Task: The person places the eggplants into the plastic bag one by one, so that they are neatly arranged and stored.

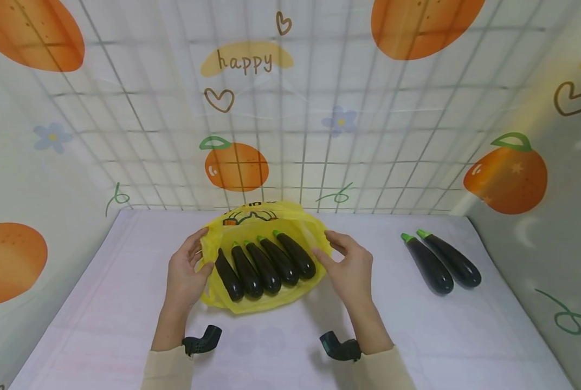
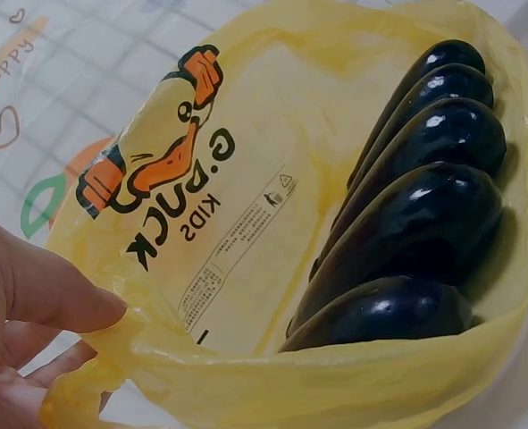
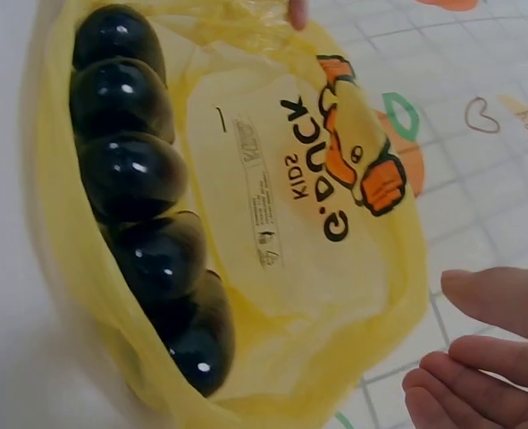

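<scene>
A yellow plastic bag (image 1: 271,305) with a duck print lies on its side, its mouth spread toward me. Several dark eggplants (image 1: 271,276) with green stem ends lie side by side inside it. My left hand (image 1: 188,269) pinches the left edge of the bag between thumb and fingers, as the left wrist view shows from close up. My right hand (image 1: 351,267) is beside the bag's right edge; in the right wrist view its fingers (image 3: 487,357) are loosely bent, apart from the plastic, with nothing between them and the thumb.
Two more eggplants (image 1: 441,262) lie close together at the right of the white-covered table (image 1: 251,357). Behind the table rises a wire grid (image 1: 300,130) with a printed cloth of oranges and hearts. Cloth side walls stand at left and right.
</scene>
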{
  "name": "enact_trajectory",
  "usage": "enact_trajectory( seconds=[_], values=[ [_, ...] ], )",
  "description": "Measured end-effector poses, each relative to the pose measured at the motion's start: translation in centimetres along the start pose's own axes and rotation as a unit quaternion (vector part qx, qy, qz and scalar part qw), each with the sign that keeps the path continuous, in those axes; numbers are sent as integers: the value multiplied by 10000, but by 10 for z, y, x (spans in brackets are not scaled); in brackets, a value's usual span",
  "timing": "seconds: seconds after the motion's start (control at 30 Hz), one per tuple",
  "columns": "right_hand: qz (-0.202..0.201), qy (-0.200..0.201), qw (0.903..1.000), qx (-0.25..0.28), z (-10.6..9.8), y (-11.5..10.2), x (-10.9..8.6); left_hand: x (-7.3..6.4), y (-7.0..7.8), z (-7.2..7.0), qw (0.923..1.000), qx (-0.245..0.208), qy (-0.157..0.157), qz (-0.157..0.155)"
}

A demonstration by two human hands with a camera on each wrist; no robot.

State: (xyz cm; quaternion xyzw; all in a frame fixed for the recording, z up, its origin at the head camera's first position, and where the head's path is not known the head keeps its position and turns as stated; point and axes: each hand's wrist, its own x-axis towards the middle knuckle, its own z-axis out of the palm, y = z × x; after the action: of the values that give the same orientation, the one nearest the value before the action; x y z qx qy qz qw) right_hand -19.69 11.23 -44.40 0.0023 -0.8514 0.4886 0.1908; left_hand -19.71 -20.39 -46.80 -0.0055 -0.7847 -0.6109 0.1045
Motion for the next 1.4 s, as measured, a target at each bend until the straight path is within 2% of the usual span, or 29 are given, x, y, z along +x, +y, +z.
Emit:
enact_trajectory(
  seconds=[0.33,0.7,1.07,1.4],
  values=[
    [-43,441,9988,225,-21,6,7,1,-1,1,10000,78,29,41],
    [179,931,9954,-103,-44,14,14,0,1,0,9999,88,-16,131],
    [721,1272,9890,-243,-74,27,19,1,-1,0,9999,141,31,19],
    [1328,1567,9782,-313,-96,40,21,1,0,1,9998,166,57,0]
  ],
)
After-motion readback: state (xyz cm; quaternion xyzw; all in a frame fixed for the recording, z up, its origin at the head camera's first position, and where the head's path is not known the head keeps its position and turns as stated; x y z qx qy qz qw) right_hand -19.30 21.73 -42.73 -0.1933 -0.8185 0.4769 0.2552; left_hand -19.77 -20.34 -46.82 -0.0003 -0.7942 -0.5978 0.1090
